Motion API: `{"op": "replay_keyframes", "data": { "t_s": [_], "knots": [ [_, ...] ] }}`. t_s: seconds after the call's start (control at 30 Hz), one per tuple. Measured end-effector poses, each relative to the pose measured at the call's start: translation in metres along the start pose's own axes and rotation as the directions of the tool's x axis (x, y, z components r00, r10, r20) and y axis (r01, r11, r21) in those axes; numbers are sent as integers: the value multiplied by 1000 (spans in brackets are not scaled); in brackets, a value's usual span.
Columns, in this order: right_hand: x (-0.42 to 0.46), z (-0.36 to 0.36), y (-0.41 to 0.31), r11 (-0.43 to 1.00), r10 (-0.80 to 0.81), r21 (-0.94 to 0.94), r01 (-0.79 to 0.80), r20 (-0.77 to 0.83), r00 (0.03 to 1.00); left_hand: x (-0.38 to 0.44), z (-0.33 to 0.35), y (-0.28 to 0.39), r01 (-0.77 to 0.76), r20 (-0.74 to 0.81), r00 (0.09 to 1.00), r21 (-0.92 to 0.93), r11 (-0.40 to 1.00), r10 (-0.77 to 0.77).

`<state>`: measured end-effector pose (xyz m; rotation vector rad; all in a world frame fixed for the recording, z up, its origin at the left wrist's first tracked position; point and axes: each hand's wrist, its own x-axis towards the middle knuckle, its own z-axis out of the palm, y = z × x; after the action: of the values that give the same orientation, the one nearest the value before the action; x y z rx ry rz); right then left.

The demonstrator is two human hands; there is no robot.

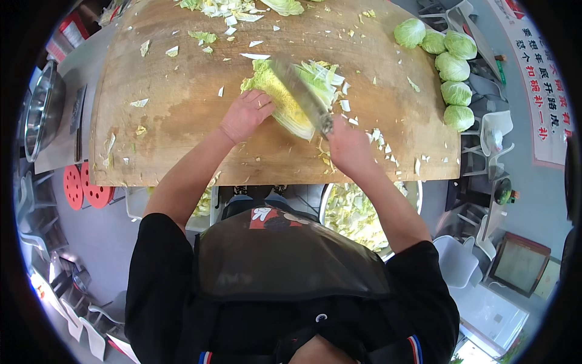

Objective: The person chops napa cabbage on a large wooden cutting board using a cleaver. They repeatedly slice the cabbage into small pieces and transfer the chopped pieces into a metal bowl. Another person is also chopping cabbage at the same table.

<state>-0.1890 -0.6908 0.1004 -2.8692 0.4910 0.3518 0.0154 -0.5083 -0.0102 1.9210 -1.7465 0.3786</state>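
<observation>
My right hand grips a broad-bladed kitchen knife, its blade blurred and slanting up to the left over a cut piece of napa cabbage. The piece lies on a large wooden cutting board, its yellow inner leaves showing. Bent fingers of my left hand, with a ring on one, press on the cabbage's left side. Just right of the blade lie sliced leaves, and small white scraps are scattered around them. Whether the blade touches the cabbage cannot be told.
Several whole cabbages line the board's right edge. Chopped cabbage lies at its far edge. Below the near edge, a large metal basin holds cut cabbage at right, and a plastic bin stands at left. A steel bowl is far left.
</observation>
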Motion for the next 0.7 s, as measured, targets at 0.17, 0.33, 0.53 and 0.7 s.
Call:
{"op": "replay_keyframes", "data": {
  "t_s": [0.17,0.33,0.53,0.7],
  "knots": [
    [-7,-4,3,995,-6,-100,13,67,998,-9,5,-1,-14,-52,999,7,1000,14],
    [-15,23,3,999,-49,-6,50,96,994,-9,1,-1,7,-19,1000,5,1000,-6],
    [-30,-4,5,995,-93,38,94,-37,995,-10,0,-20,16,-8,1000,-24,1000,-17],
    [-78,-3,14,979,-178,105,174,30,984,83,-21,-48,80,76,995,-136,987,-70]
  ]
}}
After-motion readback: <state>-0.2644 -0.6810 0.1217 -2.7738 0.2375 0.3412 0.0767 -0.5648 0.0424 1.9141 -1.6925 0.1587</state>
